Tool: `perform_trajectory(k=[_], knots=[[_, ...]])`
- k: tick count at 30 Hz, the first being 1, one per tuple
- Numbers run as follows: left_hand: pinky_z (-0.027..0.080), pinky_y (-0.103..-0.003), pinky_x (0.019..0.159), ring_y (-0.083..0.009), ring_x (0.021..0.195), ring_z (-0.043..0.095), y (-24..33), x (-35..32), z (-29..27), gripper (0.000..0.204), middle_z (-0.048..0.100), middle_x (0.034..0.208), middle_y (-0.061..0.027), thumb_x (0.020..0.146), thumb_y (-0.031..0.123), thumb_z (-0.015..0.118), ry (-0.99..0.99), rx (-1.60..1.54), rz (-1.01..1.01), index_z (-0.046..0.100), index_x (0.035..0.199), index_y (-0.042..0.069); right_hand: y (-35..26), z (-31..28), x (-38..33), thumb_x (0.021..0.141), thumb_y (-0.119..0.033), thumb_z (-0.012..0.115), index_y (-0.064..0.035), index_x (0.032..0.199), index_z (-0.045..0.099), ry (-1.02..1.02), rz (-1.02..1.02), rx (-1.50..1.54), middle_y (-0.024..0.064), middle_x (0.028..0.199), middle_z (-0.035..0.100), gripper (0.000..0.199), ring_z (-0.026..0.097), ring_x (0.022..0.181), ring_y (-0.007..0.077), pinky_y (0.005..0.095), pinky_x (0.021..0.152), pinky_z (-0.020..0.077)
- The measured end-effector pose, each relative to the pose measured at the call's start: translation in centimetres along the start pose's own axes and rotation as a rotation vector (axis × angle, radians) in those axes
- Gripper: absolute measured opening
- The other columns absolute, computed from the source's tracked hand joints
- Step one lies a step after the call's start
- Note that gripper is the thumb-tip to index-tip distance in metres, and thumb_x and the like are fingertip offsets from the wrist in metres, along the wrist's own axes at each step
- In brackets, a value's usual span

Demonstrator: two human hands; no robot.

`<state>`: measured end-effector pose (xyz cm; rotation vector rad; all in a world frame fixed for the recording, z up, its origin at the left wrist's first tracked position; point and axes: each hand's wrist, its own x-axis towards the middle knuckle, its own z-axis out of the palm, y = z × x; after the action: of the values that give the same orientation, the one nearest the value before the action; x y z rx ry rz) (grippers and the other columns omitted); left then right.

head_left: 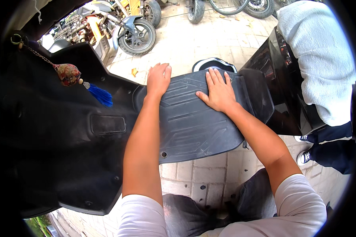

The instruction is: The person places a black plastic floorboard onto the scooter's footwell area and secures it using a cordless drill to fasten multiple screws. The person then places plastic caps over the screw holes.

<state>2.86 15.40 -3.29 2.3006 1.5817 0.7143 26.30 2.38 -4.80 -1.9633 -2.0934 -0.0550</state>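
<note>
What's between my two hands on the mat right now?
Only bare black ribbed floor mat lies between the left hand and right hand, in the head view.

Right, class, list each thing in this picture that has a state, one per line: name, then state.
left hand: open, flat on the far edge of the floor mat
right hand: open, palm down on the mat
black rubber floor mat: lying flat on the scooter footboard
tasselled charm: hanging from the front panel
grey towel: draped over the seat
</note>
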Motion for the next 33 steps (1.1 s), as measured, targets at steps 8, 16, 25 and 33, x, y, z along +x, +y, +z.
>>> perform_trajectory(k=[8,16,25,33], knots=[[0.02,-0.057,0.12,-0.0383,0.145,0.033,4.0,-12.0,2.5,0.059,0.043,0.152,-0.0214,0.095,0.042,0.057,0.23,0.362,-0.195,0.055,0.14,0.004,1.2,-4.2,4.8,0.089,-0.049,0.066,0.0012,0.12,0.064,0.08,0.067,0.135,0.0201,0.131,0.056,0.059,0.047,0.129,0.0341,0.0497,0.108,0.0336],[0.017,-0.055,0.121,-0.036,0.146,0.032,4.1,-11.2,2.5,0.059,0.042,0.154,-0.0184,0.094,0.043,0.059,0.2,0.289,-0.225,0.055,0.14,0.006,3.0,-8.1,-7.7,0.09,-0.016,0.069,0.0024,0.113,0.063,0.158,0.191,0.398,0.0195,0.112,0.063,0.031,0.063,0.101,0.0399,0.0456,0.088,0.0519],[0.025,-0.055,0.118,-0.0357,0.136,0.045,14.6,-1.7,7.6,0.05,0.058,0.138,-0.0171,0.095,0.04,0.058,-0.007,0.088,0.251,0.063,0.128,0.003,6.3,-14.9,-13.5,0.081,-0.01,0.074,-0.0028,0.099,0.067,0.307,-0.252,0.156,0.0075,0.096,0.065,0.02,0.062,0.089,0.0272,0.0378,0.079,0.0528],[0.047,-0.048,0.087,-0.0369,0.087,0.065,5.9,0.8,-0.9,0.043,0.071,0.085,-0.0193,0.095,0.039,0.056,0.166,0.276,0.158,0.074,0.084,0.002,7.1,-14.2,-13.4,0.078,-0.013,0.076,-0.0045,0.098,0.069,0.338,-0.357,0.105,0.0066,0.096,0.066,0.023,0.062,0.088,0.026,0.0383,0.082,0.0504]])
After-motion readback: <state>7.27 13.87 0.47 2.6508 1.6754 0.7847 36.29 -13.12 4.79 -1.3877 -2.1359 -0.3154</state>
